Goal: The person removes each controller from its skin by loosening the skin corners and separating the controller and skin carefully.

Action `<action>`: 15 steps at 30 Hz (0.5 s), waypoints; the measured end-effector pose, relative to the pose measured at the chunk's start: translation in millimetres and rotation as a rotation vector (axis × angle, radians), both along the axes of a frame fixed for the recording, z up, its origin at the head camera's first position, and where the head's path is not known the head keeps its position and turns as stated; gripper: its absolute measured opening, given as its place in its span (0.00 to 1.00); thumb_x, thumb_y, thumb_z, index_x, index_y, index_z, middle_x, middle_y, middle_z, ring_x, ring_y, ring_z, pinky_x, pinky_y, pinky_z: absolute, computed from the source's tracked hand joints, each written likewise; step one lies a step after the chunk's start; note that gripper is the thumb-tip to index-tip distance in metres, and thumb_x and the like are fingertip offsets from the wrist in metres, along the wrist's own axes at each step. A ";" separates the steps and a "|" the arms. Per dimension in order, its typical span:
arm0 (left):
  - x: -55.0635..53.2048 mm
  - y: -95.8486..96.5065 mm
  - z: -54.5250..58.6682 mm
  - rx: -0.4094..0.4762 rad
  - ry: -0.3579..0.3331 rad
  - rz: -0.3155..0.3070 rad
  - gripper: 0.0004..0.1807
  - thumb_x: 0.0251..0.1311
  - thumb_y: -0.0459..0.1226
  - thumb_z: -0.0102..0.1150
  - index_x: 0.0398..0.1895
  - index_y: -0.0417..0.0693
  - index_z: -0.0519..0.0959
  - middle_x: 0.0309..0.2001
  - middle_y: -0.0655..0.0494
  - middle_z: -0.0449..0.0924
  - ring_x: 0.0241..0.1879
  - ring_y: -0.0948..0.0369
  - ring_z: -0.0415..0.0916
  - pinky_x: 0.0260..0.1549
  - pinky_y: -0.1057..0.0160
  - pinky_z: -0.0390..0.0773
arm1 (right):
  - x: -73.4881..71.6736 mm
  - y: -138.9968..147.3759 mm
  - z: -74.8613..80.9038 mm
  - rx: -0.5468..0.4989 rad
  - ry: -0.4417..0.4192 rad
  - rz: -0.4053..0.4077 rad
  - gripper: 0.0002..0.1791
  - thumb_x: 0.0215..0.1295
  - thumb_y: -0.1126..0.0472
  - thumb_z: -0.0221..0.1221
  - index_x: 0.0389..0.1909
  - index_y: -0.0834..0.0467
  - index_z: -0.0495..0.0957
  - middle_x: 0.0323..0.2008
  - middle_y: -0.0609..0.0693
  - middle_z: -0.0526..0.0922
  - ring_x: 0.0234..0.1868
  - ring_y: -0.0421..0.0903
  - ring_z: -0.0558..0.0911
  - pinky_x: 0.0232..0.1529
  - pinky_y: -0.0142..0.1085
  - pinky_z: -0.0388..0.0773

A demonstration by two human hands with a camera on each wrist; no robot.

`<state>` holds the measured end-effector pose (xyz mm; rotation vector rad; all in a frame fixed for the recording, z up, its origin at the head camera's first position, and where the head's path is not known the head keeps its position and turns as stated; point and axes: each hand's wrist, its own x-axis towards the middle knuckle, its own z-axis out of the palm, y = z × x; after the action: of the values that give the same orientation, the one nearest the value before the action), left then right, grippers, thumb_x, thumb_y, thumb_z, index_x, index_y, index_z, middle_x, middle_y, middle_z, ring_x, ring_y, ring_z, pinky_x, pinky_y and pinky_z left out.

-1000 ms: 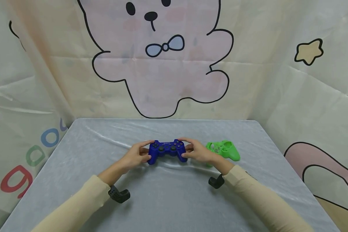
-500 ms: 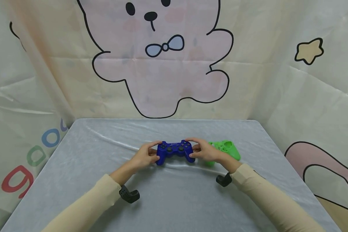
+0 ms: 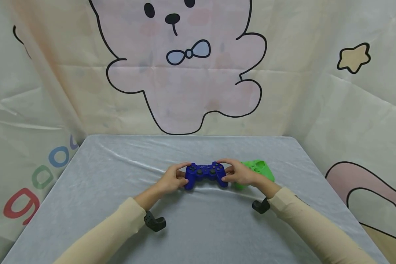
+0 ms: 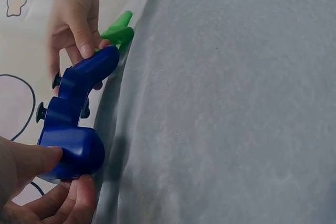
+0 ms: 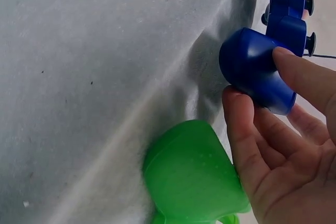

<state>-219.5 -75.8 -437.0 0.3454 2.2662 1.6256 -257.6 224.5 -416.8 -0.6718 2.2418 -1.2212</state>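
Both my hands hold a blue game controller (image 3: 205,171) by its two ends, with its buttons and sticks facing up in the head view. At the left grip, my left hand (image 3: 171,179) pinches it between thumb and fingers. My right hand (image 3: 239,173) grips the other end the same way. In the right wrist view the controller (image 5: 257,66) is a little above the cloth, its shadow below. A green controller-shaped cover (image 3: 262,168) with holes lies just right of the controller. My right hand and wrist partly hide it in the head view.
A table (image 3: 198,227) covered in pale grey cloth spreads under everything, with a crease beneath the controller. Printed fabric (image 3: 191,88) hangs behind the table and at both sides. Each wrist carries a black camera mount, one being the left mount (image 3: 155,222).
Both hands have carried the blue controller to the right and slightly nearer, close to the green cover. More of the cover is now hidden by the right hand.
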 end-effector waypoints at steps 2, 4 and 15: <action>-0.1 1.6 -2.0 0.000 0.006 -0.003 0.37 0.61 0.19 0.54 0.75 0.39 0.63 0.53 0.29 0.82 0.44 0.54 0.85 0.36 0.61 0.85 | 0.3 0.5 -0.1 0.017 0.012 0.001 0.37 0.68 0.73 0.59 0.75 0.68 0.57 0.41 0.69 0.85 0.31 0.52 0.81 0.33 0.47 0.82; -0.1 3.2 -3.8 0.001 0.005 0.002 0.37 0.61 0.19 0.55 0.75 0.39 0.63 0.52 0.29 0.82 0.43 0.54 0.85 0.36 0.61 0.85 | 0.7 0.6 -0.1 0.036 0.026 0.000 0.36 0.68 0.74 0.59 0.75 0.68 0.57 0.41 0.69 0.85 0.33 0.55 0.83 0.34 0.49 0.83; 2.1 7.5 -6.7 -0.002 -0.014 0.030 0.36 0.61 0.19 0.55 0.74 0.40 0.65 0.53 0.28 0.81 0.44 0.53 0.85 0.35 0.60 0.85 | 0.3 -0.7 0.5 0.073 0.034 -0.008 0.35 0.68 0.74 0.59 0.74 0.68 0.59 0.43 0.69 0.85 0.33 0.57 0.85 0.34 0.50 0.84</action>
<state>-217.4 -68.3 -443.6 0.2994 2.2731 1.6354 -257.3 223.7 -416.3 -0.6601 2.3075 -1.1336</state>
